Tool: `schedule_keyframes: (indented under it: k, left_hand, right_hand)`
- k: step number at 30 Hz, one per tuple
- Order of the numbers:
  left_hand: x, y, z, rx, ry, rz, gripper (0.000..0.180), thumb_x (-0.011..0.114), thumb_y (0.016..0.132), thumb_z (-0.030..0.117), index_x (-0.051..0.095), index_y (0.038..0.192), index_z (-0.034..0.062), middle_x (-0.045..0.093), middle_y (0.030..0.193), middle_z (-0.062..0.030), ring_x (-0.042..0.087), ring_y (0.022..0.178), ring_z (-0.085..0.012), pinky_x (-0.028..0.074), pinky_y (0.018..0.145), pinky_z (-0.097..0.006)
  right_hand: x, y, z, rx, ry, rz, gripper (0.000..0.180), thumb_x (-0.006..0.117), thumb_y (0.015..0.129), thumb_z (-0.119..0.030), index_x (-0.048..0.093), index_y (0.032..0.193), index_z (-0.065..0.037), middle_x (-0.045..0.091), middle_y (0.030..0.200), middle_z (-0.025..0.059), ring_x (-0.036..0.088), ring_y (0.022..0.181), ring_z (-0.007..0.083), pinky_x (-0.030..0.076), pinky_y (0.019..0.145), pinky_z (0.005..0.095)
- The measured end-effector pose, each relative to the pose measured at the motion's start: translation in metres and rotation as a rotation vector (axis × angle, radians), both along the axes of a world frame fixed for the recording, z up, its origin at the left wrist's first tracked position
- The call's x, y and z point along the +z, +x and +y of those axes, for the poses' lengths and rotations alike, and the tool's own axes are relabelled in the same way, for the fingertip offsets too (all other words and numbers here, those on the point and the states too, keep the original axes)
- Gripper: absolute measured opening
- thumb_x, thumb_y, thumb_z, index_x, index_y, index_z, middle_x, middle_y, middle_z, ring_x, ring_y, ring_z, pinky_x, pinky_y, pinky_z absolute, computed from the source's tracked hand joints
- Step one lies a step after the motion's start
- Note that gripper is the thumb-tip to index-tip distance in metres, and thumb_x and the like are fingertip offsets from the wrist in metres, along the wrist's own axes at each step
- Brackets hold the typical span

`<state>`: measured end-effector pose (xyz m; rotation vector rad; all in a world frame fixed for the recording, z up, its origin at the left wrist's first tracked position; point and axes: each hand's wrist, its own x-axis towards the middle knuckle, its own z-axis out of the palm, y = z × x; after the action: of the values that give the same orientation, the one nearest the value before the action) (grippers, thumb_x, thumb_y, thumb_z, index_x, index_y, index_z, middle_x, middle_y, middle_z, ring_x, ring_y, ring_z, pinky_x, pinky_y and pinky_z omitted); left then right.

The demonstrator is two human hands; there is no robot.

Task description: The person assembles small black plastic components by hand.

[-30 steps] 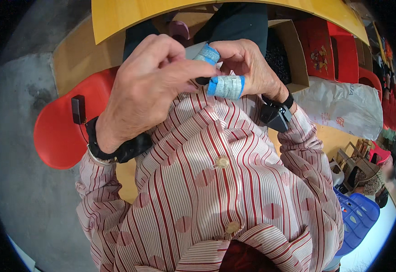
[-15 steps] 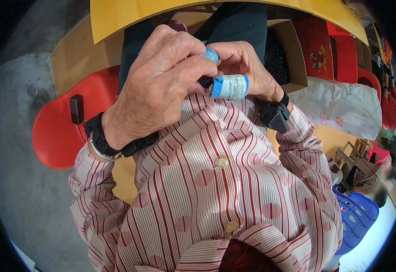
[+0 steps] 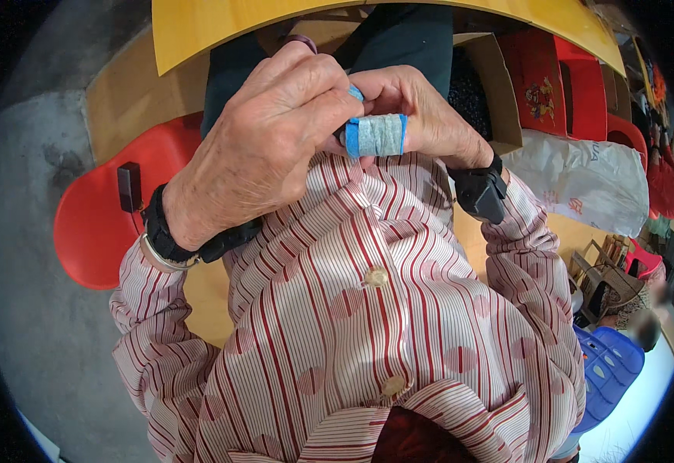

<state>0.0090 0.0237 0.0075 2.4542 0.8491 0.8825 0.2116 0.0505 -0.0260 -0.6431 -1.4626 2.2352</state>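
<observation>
Against shirt front, below yellow bench (image 3: 198, 31): small blue-capped bottle (image 3: 375, 135) w/ pale label, lying sideways. Right hand (image 3: 422, 116) clenched round body; left hand (image 3: 267, 147) pinching cap end. Keep body steady, twist from cap only, elbows in.

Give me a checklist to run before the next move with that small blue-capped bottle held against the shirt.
1. Right hand holds the small bottle: ok, fingers wrap behind it.
2. Left hand on the bottle's cap end: ok, its fingertips cover that end.
3. Cap on or off: cannot tell, the left hand hides it.
4. Bottle orientation: ok, it lies sideways just above the striped shirt.
5. Contents or leak: cannot tell, the pale label blocks the view; no wet mark shows on the shirt.
6. Space around the hands: ok, the yellow table edge sits beyond them, not touching.
</observation>
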Motion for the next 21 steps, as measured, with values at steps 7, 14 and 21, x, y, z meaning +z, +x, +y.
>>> schedule_keyframes:
  k: [7, 14, 21]
  left_hand:
    - [0.0046, -0.0005, 0.0052, 0.024, -0.079, -0.046, 0.021, 0.063, 0.073, 0.007, 0.059, 0.091, -0.0016, 0.055, 0.088, -0.0123, 0.054, 0.08, -0.029, 0.045, 0.071, -0.035]
    - [0.0038, 0.0043, 0.0041, 0.095, -0.128, -0.14, 0.023, 0.066, 0.077, 0.019, 0.058, 0.089, -0.0007, 0.053, 0.085, -0.0113, 0.054, 0.079, -0.0262, 0.043, 0.071, -0.031]
    - [0.0049, 0.0031, 0.0054, 0.011, -0.254, -0.176, 0.028, 0.064, 0.083, 0.026, 0.06, 0.091, -0.0007, 0.052, 0.085, -0.0085, 0.053, 0.077, -0.0202, 0.043, 0.068, -0.028]
  right_hand:
    - [-0.0005, -0.0056, -0.0089, -0.135, -0.197, 0.106, 0.03, 0.063, 0.082, -0.02, 0.061, 0.101, 0.004, 0.06, 0.082, 0.0054, 0.06, 0.066, 0.0089, 0.058, 0.056, 0.0233]
    - [-0.0071, -0.0052, -0.0116, -0.168, -0.278, 0.25, 0.041, 0.062, 0.083, -0.028, 0.057, 0.104, 0.006, 0.058, 0.08, 0.0071, 0.06, 0.065, 0.0107, 0.059, 0.057, 0.0254]
    - [-0.0083, -0.0032, -0.0088, -0.11, -0.252, 0.262, 0.05, 0.066, 0.083, -0.033, 0.054, 0.108, 0.008, 0.059, 0.085, 0.0089, 0.064, 0.07, 0.0135, 0.059, 0.058, 0.0256]
